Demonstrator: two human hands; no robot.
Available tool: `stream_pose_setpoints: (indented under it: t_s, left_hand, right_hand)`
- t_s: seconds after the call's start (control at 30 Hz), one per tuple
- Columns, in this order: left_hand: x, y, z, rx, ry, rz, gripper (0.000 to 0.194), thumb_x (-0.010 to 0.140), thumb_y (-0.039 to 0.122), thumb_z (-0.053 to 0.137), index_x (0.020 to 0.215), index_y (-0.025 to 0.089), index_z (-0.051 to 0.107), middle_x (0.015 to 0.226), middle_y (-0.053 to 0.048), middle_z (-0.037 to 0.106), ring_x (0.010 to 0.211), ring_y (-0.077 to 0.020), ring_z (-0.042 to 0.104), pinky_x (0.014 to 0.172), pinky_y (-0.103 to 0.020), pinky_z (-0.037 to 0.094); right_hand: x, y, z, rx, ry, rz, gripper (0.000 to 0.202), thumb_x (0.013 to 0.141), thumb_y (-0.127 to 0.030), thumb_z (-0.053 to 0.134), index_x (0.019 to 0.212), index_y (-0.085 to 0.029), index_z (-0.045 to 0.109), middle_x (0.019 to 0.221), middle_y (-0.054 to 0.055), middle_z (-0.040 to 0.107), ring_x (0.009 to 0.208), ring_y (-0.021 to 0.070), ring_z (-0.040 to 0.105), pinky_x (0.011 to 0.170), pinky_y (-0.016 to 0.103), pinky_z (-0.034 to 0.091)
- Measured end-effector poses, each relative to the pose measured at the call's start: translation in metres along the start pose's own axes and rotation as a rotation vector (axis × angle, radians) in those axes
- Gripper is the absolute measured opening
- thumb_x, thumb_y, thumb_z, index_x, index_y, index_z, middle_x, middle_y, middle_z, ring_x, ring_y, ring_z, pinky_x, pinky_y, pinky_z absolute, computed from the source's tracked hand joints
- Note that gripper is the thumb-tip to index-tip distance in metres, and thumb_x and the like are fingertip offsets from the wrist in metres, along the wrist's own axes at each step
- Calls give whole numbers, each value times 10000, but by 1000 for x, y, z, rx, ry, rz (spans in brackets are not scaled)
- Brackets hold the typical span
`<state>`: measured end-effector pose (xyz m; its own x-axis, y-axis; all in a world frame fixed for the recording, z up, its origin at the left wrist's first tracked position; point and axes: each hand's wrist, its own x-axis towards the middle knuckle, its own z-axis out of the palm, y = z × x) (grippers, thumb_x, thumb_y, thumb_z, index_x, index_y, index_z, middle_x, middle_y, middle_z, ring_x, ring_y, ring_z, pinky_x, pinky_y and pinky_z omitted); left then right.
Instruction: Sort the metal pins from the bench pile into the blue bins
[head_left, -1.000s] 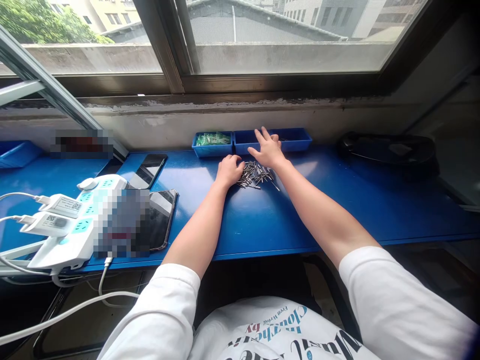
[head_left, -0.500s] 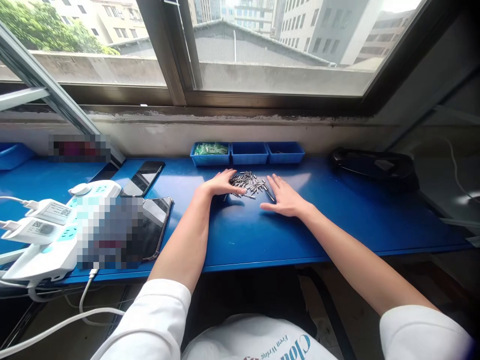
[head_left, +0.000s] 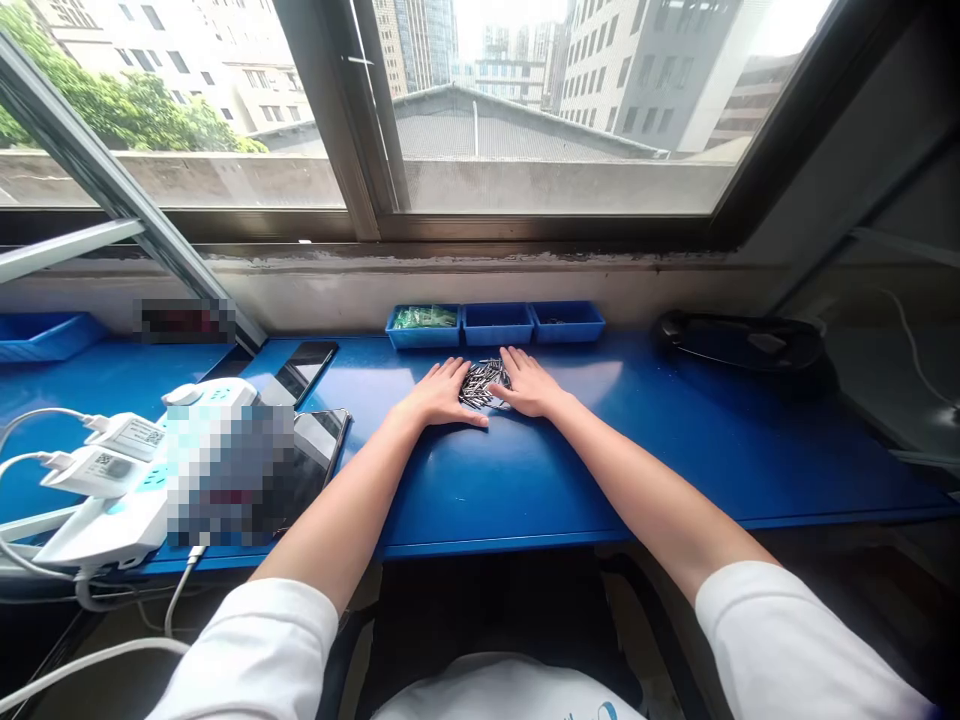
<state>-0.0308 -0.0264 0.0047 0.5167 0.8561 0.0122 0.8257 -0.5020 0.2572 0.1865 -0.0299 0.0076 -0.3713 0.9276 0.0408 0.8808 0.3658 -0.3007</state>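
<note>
A pile of small dark and silvery metal rods (head_left: 481, 383), too small to name exactly, lies on the blue tabletop (head_left: 480, 490). On its left side rests my left hand (head_left: 439, 392), fingers stretched forward and thumb pointing right along the near edge. From the right, my right hand (head_left: 529, 383) borders the same heap, its fingers extended and its thumb reaching over some rods. Both hands are open and flank the pile without gripping it. Part of the heap is hidden under the right thumb and fingers.
Behind the hands stand three blue bins; the left bin (head_left: 424, 328) holds green packets. A white power strip (head_left: 112, 520), with chargers plugged in, and phones (head_left: 301, 370) lie to the left. A black object (head_left: 739, 340) sits at the far right, below the window.
My right hand has moved left against the pile, so the hands are closer together. The loose rods on the right are now bunched into a tighter heap. The camera view has tilted upward slightly.
</note>
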Motion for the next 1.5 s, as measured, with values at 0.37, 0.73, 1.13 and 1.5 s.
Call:
stream_pose_setpoints:
  t_s: [0.37,0.73,1.13,1.5]
  left_hand:
    - [52,23,10,-46,197,8,834,560,660,673,1230,182,532,1331,-141,506,1249,-337,440,1057,-435,332]
    - [43,29,5,-176,253,39,638,639,537,688,1165,195,575,1209,-101,587,1142,-291,528,966,-367,432]
    - [41,31,5,-265,292,48,788,602,528,729,1271,191,483,1294,-117,535,1184,-293,510,975,-375,438]
    - [44,30,8,-397,564,184,323,872,307,498,1149,165,582,1128,-86,638,1067,-173,584,968,-296,444]
  right_hand:
    - [41,-3,7,183,227,-50,439,951,-454,320,1040,-189,660,1098,82,657,1071,185,564,924,290,412]
    - [44,7,10,338,322,36,189,800,-272,554,843,-219,730,950,27,724,901,194,652,857,290,478]
    - [48,5,18,291,466,91,217,850,-249,452,838,-175,656,983,87,664,998,212,561,911,333,436]
    - [32,1,4,298,618,65,371,945,-315,319,692,-215,570,825,64,645,902,196,549,917,331,406]
